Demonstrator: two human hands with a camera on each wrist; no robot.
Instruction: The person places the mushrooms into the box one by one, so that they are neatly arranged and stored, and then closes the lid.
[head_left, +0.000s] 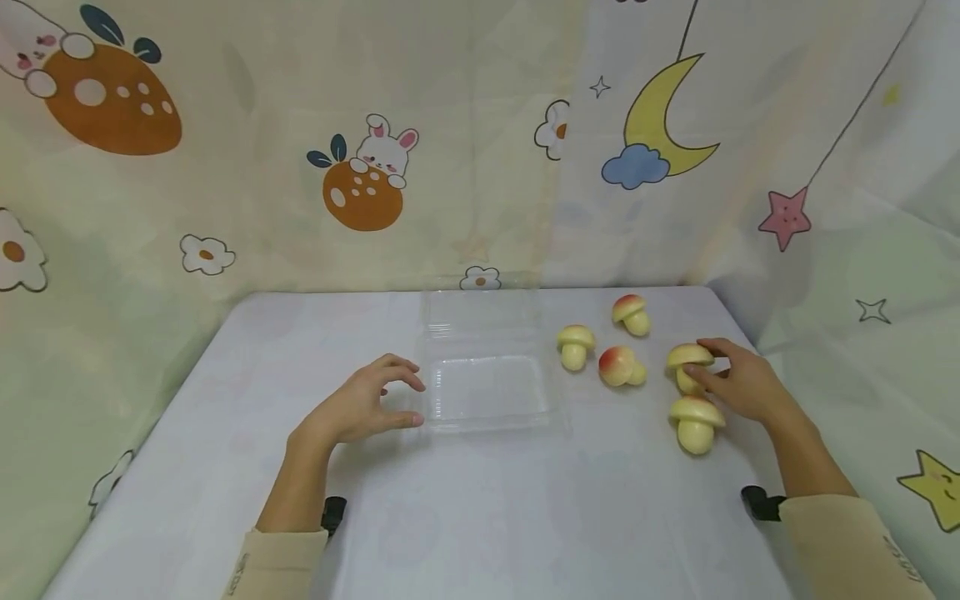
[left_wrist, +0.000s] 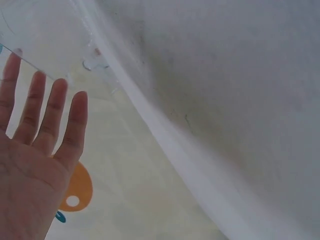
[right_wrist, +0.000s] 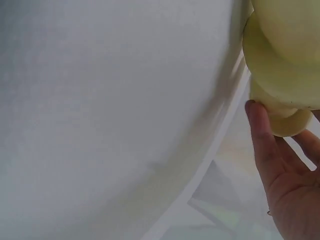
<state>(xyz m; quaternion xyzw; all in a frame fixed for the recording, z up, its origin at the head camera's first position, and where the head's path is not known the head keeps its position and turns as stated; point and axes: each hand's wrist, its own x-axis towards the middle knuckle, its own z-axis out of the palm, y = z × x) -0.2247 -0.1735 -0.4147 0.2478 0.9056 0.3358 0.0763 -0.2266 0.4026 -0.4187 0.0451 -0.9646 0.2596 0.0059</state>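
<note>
At the left side of a clear plastic box point(head_left: 491, 392), my left hand point(head_left: 367, 400) holds nothing, its fingers and thumb spread apart with the tips right at the box's edge. The left wrist view shows that palm point(left_wrist: 30, 175) with its fingers extended. On the right, my right hand point(head_left: 738, 379) pinches a toy mushroom point(head_left: 688, 357) with a pale yellow cap, thumb at the stem and fingers at the cap. Just in front of it stands another pale mushroom point(head_left: 696, 425), which fills the upper corner of the right wrist view. The box's clear lid point(head_left: 480, 317) is raised at the back.
Between the box and my right hand are a yellow mushroom point(head_left: 575, 346), a red-capped mushroom point(head_left: 621, 367) lying on its side, and another red-topped one point(head_left: 632, 313) farther back. A white cloth covers the table point(head_left: 510, 517). A printed curtain point(head_left: 465, 167) hangs behind it.
</note>
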